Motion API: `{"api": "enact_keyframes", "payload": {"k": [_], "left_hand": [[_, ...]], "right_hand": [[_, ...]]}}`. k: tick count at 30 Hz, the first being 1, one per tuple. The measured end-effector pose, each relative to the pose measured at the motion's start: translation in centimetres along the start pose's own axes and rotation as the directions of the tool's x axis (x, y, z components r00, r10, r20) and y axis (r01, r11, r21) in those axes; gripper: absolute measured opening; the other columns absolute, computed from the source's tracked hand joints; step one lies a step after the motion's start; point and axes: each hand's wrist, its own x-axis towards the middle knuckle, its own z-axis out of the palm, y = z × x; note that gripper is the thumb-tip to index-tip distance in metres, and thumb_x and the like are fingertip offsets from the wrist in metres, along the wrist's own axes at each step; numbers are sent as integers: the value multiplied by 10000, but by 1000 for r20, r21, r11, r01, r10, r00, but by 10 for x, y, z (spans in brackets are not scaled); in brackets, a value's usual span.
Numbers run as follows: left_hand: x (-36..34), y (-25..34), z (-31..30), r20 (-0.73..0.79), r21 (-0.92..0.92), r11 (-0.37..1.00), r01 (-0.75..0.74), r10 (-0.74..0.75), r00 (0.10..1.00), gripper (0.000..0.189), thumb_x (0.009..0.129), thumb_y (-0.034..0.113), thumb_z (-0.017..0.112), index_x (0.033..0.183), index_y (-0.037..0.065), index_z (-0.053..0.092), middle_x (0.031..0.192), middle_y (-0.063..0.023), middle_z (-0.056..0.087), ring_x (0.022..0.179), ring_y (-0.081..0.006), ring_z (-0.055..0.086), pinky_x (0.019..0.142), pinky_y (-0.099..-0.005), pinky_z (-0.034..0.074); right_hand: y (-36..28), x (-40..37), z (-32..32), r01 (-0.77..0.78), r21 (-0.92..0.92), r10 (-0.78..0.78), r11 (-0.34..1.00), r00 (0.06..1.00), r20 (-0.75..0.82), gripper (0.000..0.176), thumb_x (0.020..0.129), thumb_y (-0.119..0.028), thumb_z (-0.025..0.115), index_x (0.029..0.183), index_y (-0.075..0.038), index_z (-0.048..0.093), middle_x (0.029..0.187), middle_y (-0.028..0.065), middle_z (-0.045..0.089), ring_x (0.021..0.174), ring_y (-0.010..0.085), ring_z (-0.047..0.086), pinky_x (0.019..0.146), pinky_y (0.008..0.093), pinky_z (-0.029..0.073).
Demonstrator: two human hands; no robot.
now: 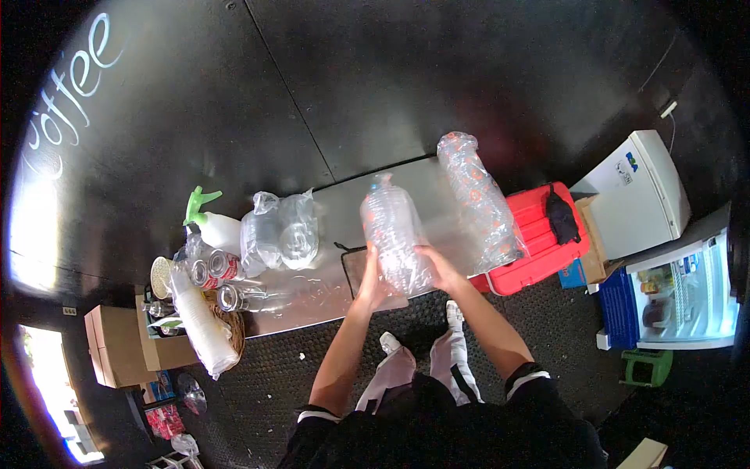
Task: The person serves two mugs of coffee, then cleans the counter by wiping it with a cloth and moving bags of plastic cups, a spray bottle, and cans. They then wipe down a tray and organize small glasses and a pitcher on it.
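A clear plastic package (394,230), which looks like wrapped plastic cups or lids, lies across the metal table with its near end towards me. My left hand (372,280) is closed on its left side, and my right hand (439,268) grips the right side near the same end. The fingers are partly hidden by the package. Just left of it a dark-edged flat item (355,270) rests on the table, partly covered. To the right lies a long clear sleeve with orange marks (480,199), apart from my hands.
On the table's left stand a spray bottle (215,227), wrapped containers (281,230), several cans and a long white cup stack (201,320). A red case (539,234) is at the right, beside a white fridge (641,187) and an open lit cooler (683,285). Cardboard boxes (117,344) stand left.
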Motion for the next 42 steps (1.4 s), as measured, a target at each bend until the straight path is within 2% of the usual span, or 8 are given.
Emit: {"api": "enact_keyframes", "payload": {"k": [8,11,13,17,29,33,38,42], "left_hand": [[-30,11,-28,-79,-139,987,-84,74,994,647,863,469,498,1343,50,379,1238,-127,534,1092,-270,556,911,-417,468],[-42,18,-70,-273,-86,966,-242,210,939,644,836,495,497,1294,48,424,1135,-103,581,1042,-251,579,873,-378,488],[-52,32,-86,-353,-17,937,-349,321,879,719,819,532,504,1330,39,391,1219,-124,531,1117,-290,516,945,-440,430],[-61,48,-110,-393,-55,875,-480,423,816,744,807,554,522,1342,58,383,1266,-109,495,1139,-287,493,943,-439,424],[-79,61,-138,-514,-2,846,-533,457,726,822,748,586,577,1325,31,390,1219,-122,504,1100,-282,502,899,-418,446],[-84,68,-133,-487,12,854,-520,459,743,901,710,612,605,1344,22,354,1253,-156,463,1109,-307,494,893,-447,456],[-84,65,-154,-508,42,854,-519,466,725,799,807,626,424,1373,71,327,1320,-156,437,1162,-345,477,947,-499,432],[-102,74,-148,-505,17,841,-540,473,722,829,779,632,476,1361,57,341,1310,-147,439,1155,-330,471,936,-483,430]], "right_hand": [[-2,-1,39,264,-762,-272,591,955,120,642,816,-419,620,1310,-41,462,1315,153,454,1235,265,417,1010,387,347],[14,10,48,414,-600,-495,684,868,35,586,859,-407,580,1292,-29,471,1351,181,420,1262,290,395,1026,397,334],[51,22,59,465,-855,-707,232,684,179,503,890,-199,537,1357,-74,395,1371,188,395,1264,297,406,1045,439,298],[102,38,72,168,-878,-434,-447,818,378,615,923,-282,439,1439,-32,217,1501,197,165,1383,354,179,1097,545,133],[-35,152,16,-248,-870,-728,-427,665,167,574,947,-354,358,1425,-52,267,1503,152,204,1390,336,164,1099,547,132],[-7,150,93,176,-709,-237,-683,865,442,536,959,-393,308,1429,-135,298,1507,127,208,1390,321,178,1114,523,132],[25,104,49,719,-496,59,-486,594,802,503,930,-338,417,1402,-174,357,1471,93,310,1372,299,236,1109,524,152],[-47,123,-10,56,-707,-426,-704,763,485,531,925,-356,406,1413,-160,334,1489,101,270,1360,331,256,1094,551,161]]}}
